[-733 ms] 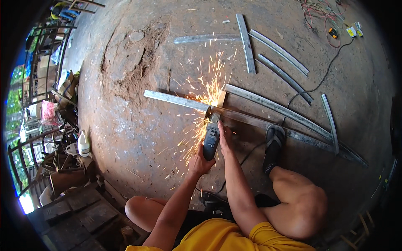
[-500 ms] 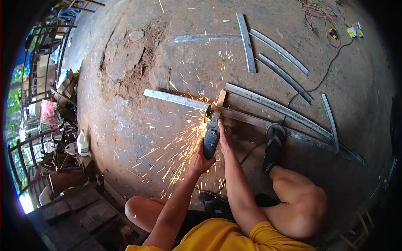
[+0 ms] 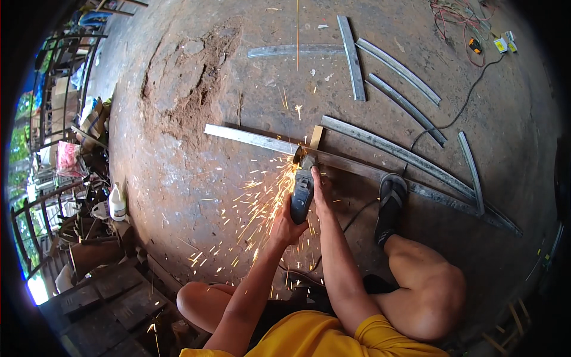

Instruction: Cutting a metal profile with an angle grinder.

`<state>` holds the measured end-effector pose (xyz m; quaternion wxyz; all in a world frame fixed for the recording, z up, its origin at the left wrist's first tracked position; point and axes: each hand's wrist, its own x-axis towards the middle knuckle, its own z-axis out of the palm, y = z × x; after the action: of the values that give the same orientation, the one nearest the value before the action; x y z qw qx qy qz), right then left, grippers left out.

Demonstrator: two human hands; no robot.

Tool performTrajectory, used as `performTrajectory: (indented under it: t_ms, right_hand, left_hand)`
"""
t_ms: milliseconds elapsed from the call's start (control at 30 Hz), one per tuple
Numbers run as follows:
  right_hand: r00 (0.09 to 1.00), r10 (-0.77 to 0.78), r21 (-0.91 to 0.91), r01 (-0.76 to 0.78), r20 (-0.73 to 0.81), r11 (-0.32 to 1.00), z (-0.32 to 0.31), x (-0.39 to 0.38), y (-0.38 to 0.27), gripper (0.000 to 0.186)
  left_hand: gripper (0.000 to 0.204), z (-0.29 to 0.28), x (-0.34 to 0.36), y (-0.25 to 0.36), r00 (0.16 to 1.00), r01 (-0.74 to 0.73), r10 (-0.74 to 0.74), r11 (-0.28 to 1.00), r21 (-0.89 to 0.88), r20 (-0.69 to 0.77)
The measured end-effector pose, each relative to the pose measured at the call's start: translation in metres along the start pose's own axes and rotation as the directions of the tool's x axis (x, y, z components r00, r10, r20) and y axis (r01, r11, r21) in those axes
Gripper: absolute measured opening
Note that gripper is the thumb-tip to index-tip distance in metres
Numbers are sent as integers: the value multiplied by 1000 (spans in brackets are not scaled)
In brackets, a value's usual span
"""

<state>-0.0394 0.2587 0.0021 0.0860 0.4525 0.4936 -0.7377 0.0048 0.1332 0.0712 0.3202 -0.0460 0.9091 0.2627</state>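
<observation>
An angle grinder (image 3: 302,191) with a dark body is gripped between my two hands. My left hand (image 3: 286,225) wraps round its rear end from the left. Along its right side, near the head, my right hand (image 3: 321,191) closes on it. The grinder's disc (image 3: 298,156) meets a long metal bar (image 3: 250,139), and orange sparks (image 3: 264,202) spray down and to the left. A wooden block (image 3: 316,138) lies under the bar beside the cut. My right foot in a sandal (image 3: 393,191) presses on the bar further right.
Several metal bars (image 3: 392,153) lie on the concrete floor ahead and to the right. A black cord (image 3: 470,98) crosses the floor. A white jug (image 3: 117,203) stands at the left by clutter. Broken concrete (image 3: 190,77) is at the far left; tangled cables (image 3: 458,24) lie far right.
Both hands and the grinder have shifted very slightly to the right. The spark spray has changed shape and looks thinner near the far side. The bar stays in place.
</observation>
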Motion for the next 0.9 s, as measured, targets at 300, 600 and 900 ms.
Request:
performTrajectory:
  t_ms: [300, 600, 900]
  right_hand:
    - [998, 11, -27, -12, -62, 1000, 2, -6, -11, 52]
    - [995, 85, -21, -86, -43, 996, 2, -10, -20, 51]
    - [992, 107, -50, -110, -61, 993, 2, -8, -24, 57]
  left_hand:
    - [97, -16, -4, 18, 1000, -15, 16, 999, -44, 8]
    - [96, -13, -1, 13, 999, -37, 37, 999, -14, -38]
    - [98, -15, 1, 15, 999, -43, 43, 999, 2, -14]
